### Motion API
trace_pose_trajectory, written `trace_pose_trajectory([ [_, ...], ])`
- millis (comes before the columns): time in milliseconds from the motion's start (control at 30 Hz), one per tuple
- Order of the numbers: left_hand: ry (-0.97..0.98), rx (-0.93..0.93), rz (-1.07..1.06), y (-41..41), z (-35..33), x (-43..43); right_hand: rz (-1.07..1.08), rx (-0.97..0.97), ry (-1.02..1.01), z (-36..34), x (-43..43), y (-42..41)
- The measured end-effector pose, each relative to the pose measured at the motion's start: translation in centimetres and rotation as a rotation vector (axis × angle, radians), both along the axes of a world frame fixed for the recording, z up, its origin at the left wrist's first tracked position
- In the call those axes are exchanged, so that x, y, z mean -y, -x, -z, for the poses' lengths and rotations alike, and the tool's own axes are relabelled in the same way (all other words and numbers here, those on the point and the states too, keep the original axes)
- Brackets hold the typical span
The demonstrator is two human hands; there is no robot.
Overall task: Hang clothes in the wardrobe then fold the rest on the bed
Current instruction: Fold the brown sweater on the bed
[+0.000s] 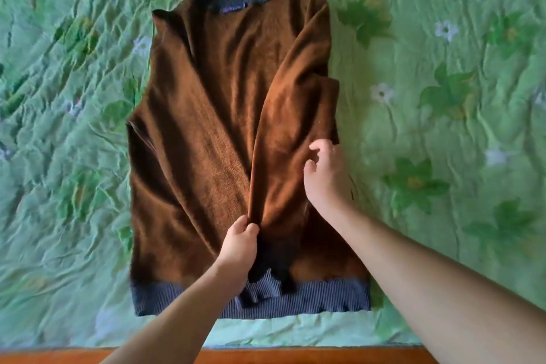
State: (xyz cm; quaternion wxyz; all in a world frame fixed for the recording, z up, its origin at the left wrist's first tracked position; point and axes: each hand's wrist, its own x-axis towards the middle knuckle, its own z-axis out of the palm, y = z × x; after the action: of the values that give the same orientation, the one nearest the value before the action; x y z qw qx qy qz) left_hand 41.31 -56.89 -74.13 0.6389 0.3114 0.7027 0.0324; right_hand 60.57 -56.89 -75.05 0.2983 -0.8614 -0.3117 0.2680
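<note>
A brown sweater point(206, 115) with a grey ribbed collar and hem lies flat on the bed, collar pointing away from me. Its right sleeve is folded inward and runs diagonally down over the body. My left hand point(240, 241) pinches the lower edge of that sleeve near the hem. Over the sweater's right side, my right hand point(323, 174) hovers with its fingers loosely curled and nothing in them.
The bed is covered by a wrinkled green bedspread point(443, 74) with a leaf and flower print. An orange-brown strip of bed frame point(266, 356) runs along the near edge at the bottom of the view.
</note>
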Motion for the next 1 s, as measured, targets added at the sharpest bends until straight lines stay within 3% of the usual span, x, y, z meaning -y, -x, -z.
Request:
trace_pose_trajectory([
  [67,-0.044,-0.051,0.13,0.5,0.7,0.1,0.284,-0.4,0.138,0.2,0.9,0.5],
  [133,-0.083,-0.049,0.194,0.6,1.1,0.1,0.401,-0.687,0.322,0.3,1.8,0.8],
  [200,-0.131,-0.068,0.278,0.7,1.2,-0.1,0.318,-0.662,0.411,0.5,2.2,0.6],
  [300,-0.165,-0.07,0.392,1.2,1.6,-0.4,0.333,-0.57,0.239,0.9,2.3,-0.3],
  [467,-0.081,0.123,0.349,2.2,1.2,-0.4,0.627,-0.931,-0.006,0.9,2.3,0.8],
  [567,0.026,0.184,0.312,2.7,0.6,-0.6,0.497,-1.02,0.09,0.6,2.9,1.3],
  [667,0.02,0.132,0.454,3.8,0.2,-0.1,0.418,-1.044,0.109,1.3,4.6,1.4],
  [800,-0.078,-0.048,0.766,5.5,0.3,0.7,0.291,-1.005,0.252,1.9,6.7,1.7],
  [900,-0.327,-0.222,0.892,5.1,-0.2,-0.3,0.349,-1.083,0.049,1.7,5.5,1.0],
  [1000,-0.544,-0.229,0.787,3.0,-0.6,-3.3,0.392,-1.027,-0.122,2.0,2.8,-0.7],
])
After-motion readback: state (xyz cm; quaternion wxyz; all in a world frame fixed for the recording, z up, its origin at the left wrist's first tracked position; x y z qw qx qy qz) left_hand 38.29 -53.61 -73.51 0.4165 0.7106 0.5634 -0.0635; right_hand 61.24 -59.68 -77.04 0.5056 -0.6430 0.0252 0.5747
